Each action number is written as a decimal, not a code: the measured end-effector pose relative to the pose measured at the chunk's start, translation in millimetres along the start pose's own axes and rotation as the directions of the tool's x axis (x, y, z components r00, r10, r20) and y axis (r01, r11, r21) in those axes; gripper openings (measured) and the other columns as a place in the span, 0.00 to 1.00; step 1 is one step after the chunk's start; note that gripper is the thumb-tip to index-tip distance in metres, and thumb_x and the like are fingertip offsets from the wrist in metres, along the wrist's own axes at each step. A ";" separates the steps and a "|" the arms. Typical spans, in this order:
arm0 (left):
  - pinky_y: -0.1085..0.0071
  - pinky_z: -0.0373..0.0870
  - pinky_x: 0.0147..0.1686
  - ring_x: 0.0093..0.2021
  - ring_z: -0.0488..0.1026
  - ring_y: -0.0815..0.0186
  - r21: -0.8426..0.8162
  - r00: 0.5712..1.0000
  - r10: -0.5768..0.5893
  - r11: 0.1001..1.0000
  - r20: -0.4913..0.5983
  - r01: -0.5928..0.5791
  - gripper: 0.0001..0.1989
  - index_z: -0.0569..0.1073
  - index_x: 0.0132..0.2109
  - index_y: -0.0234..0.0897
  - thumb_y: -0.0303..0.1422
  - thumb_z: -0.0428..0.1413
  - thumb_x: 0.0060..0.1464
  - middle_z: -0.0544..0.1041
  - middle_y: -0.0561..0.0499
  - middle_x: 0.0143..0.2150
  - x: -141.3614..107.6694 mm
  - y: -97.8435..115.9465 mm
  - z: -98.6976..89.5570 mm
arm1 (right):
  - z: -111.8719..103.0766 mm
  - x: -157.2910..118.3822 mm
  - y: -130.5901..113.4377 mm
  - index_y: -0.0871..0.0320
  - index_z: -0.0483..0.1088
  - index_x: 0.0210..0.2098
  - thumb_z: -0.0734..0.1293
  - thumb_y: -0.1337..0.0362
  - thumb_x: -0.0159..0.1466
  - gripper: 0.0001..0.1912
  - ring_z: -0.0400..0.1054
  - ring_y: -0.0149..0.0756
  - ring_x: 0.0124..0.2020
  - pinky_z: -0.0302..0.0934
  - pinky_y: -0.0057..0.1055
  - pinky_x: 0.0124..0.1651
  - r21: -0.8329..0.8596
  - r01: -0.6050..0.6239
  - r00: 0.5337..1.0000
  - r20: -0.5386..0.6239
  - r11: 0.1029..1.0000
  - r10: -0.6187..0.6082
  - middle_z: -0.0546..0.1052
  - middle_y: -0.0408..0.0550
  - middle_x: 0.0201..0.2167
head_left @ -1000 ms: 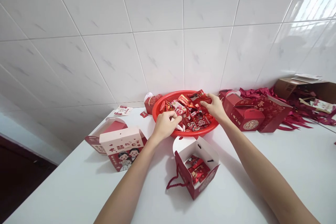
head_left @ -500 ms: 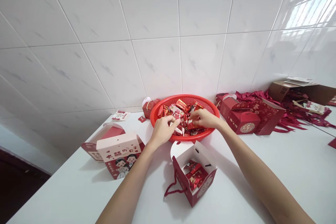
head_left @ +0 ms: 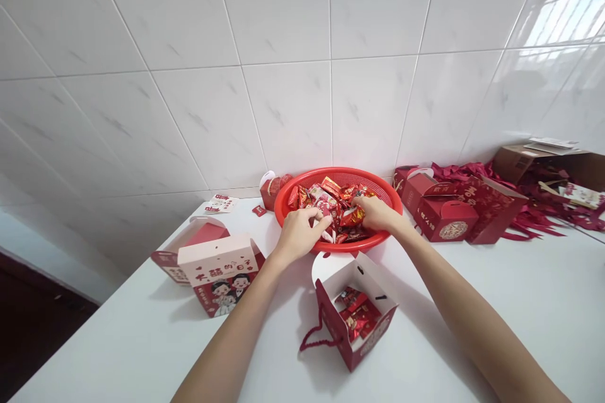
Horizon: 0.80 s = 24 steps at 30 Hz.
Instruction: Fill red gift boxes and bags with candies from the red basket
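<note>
A red plastic colander [head_left: 340, 172] holds a heap of wrapped candies [head_left: 333, 192], mostly red and gold. Over its front left rim, my left hand [head_left: 300, 233] has its fingers curled in toward the thumb, closed above the candies. What lies between those fingers is hidden. My right hand [head_left: 375, 211] reaches into the right side of the heap, fingers bent down and closed on a wrapped candy; its fingertips are partly hidden. Between my forearms stands an open red gift box [head_left: 340, 327] with a rope handle, its lid flaps raised and several red-wrapped candies inside.
To the left stand a box with a cartoon couple [head_left: 224, 274] and another open box [head_left: 189, 245]. Small printed cards [head_left: 221, 203] lie behind them. More red boxes [head_left: 449, 217], dark red ribbons [head_left: 529, 223] and a cardboard carton [head_left: 513, 164] are at right. A tiled wall backs the white table.
My right hand has gone deeper into the candies, its fingers bending down. My left hand stays at the front left of the heap. The whole view has shifted slightly.
</note>
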<state>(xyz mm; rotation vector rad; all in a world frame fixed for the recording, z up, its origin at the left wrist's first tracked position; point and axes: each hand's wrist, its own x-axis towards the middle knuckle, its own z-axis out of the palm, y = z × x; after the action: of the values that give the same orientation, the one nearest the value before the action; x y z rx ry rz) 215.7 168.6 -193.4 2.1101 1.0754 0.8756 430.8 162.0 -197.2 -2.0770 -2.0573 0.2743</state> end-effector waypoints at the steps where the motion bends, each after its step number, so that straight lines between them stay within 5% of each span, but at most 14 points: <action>1: 0.66 0.68 0.40 0.29 0.77 0.60 0.000 1.000 -0.001 1.000 -0.001 0.001 0.15 0.69 0.24 0.40 0.41 0.56 0.55 0.80 0.53 0.22 0.1 0.3 -0.1 | -0.8 0.0 1.7 0.59 0.72 0.56 0.67 0.79 0.49 0.34 0.71 0.54 0.52 0.65 0.37 0.49 0.050 0.002 1.000 -0.031 0.999 -0.001 0.77 0.58 0.49; 4: 0.67 0.68 0.39 0.29 0.77 0.60 0.008 1.000 -0.001 1.000 0.006 0.001 0.13 0.70 0.25 0.41 0.39 0.56 0.55 0.80 0.54 0.22 -0.2 0.7 -0.6 | -2.2 1.1 8.7 0.57 0.72 0.55 0.69 0.78 0.46 0.36 0.71 0.49 0.48 0.65 0.36 0.48 0.266 0.093 0.993 -0.090 0.959 -0.072 0.78 0.52 0.47; 7: 0.68 0.67 0.36 0.29 0.76 0.61 0.045 1.000 0.009 0.999 0.003 -0.009 0.11 0.74 0.30 0.40 0.41 0.57 0.55 0.78 0.54 0.21 -0.7 0.4 -0.9 | -3.7 1.9 14.0 0.57 0.69 0.57 0.70 0.75 0.48 0.36 0.72 0.42 0.43 0.67 0.35 0.43 0.520 0.256 0.967 -0.147 0.815 -0.210 0.77 0.49 0.45; 12: 0.69 0.67 0.35 0.28 0.73 0.64 -0.009 0.998 0.044 0.999 -0.055 -0.044 0.22 0.77 0.52 0.40 0.46 0.58 0.55 0.75 0.55 0.27 0.3 -2.2 -0.3 | -14.3 -8.2 2.7 0.57 0.65 0.60 0.69 0.71 0.51 0.36 0.72 0.40 0.41 0.67 0.34 0.42 0.685 0.462 0.871 -0.231 0.563 -0.434 0.78 0.48 0.42; 16: 0.68 0.69 0.37 0.33 0.74 0.63 -0.155 0.992 0.125 0.981 0.024 -0.120 0.19 0.81 0.42 0.35 0.47 0.59 0.55 0.78 0.48 0.34 1.1 -5.8 -2.0 | -21.6 -17.4 -16.1 0.56 0.67 0.58 0.71 0.70 0.53 0.32 0.71 0.41 0.47 0.67 0.36 0.46 0.687 0.557 0.813 -0.338 0.467 -0.474 0.77 0.50 0.46; 19: 0.68 0.69 0.32 0.30 0.73 0.62 -0.370 0.989 0.136 0.923 0.054 -0.107 0.21 0.81 0.37 0.33 0.49 0.59 0.55 0.77 0.48 0.29 0.9 -6.4 -4.4 | -20.8 -20.1 -25.3 0.57 0.70 0.53 0.74 0.66 0.53 0.28 0.71 0.42 0.49 0.67 0.37 0.49 0.764 0.517 0.842 -0.370 0.387 -0.394 0.76 0.51 0.49; 24: 0.71 0.64 0.28 0.27 0.66 0.68 -0.463 0.988 0.117 0.874 -0.099 -0.150 0.21 0.79 0.29 0.33 0.49 0.63 0.51 0.72 0.52 0.24 0.4 -4.6 -6.0 | -19.1 -24.3 -34.5 0.59 0.74 0.37 0.75 0.55 0.56 0.15 0.72 0.33 0.32 0.69 0.33 0.39 0.895 0.345 0.918 -0.259 0.282 -0.301 0.79 0.47 0.35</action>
<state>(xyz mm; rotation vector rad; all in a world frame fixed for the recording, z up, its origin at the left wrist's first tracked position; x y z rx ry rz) 209.2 172.4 -193.1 1.7650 0.6629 1.1515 402.6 137.6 -169.8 -0.8819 -1.5536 1.0420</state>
